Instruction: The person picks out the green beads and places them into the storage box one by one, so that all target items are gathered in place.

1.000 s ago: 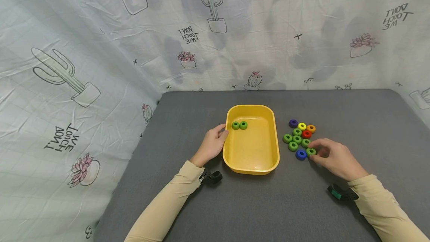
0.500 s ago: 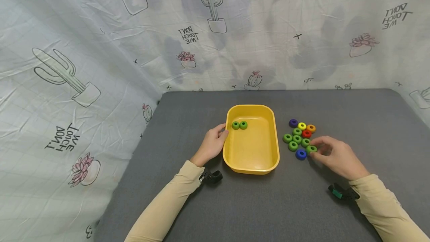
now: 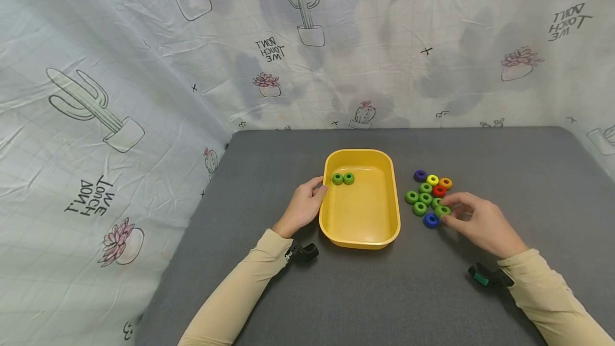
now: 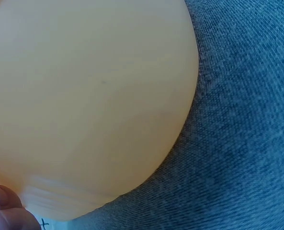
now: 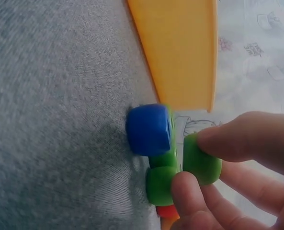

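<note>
Your right hand pinched a green ring between thumb and fingers. The right wrist view showed that ring raised off the desk, higher than the blue ring near it. In the head view its hole faced upward.

Your left hand held the yellow tray by its left side, thumb over the rim and fingers against the outer wall. Only part of that hand appeared in the left wrist view.

The tray stood upright on the desk, between your hands. Two green rings sat inside it, side by side, toward the far left corner.

Loose rings lay to the right of the tray, well apart from its wall. Five other green rings formed the middle of this group, one partly covered by your fingers. The purple ring, yellow ring and orange ring lay along the far side, with the red ring just nearer to you. A printed cloth hung behind the desk.
</note>
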Action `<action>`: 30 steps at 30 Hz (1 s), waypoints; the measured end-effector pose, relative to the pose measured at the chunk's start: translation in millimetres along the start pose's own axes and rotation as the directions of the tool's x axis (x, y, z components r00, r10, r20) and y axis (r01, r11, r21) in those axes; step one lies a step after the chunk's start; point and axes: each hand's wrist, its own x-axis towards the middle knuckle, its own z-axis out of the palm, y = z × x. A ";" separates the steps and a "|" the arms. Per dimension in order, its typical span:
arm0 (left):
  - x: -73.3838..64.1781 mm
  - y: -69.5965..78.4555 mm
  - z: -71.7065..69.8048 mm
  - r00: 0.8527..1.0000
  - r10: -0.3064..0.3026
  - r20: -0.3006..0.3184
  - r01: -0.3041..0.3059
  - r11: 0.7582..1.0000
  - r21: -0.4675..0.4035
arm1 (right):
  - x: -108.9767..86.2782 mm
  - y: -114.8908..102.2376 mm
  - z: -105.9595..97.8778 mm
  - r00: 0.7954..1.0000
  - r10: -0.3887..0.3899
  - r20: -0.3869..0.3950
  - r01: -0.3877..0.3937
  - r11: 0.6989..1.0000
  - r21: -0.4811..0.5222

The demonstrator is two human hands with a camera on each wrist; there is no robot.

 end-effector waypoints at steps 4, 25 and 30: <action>0.2 1.3 -0.1 1.000 0.001 0.000 -0.001 1.000 0.000 | 1.2 -3.5 0.1 1.000 -0.023 -0.021 0.023 1.000 0.002; 0.6 -0.4 -0.3 1.000 0.000 -0.004 0.000 1.000 -0.011 | 21.2 -33.0 0.8 0.993 -0.109 -0.046 0.111 0.994 0.022; 0.9 -0.6 0.8 1.000 -0.009 0.002 0.009 1.000 -0.007 | 29.0 -44.0 1.6 0.992 -0.120 -0.026 0.121 0.992 0.030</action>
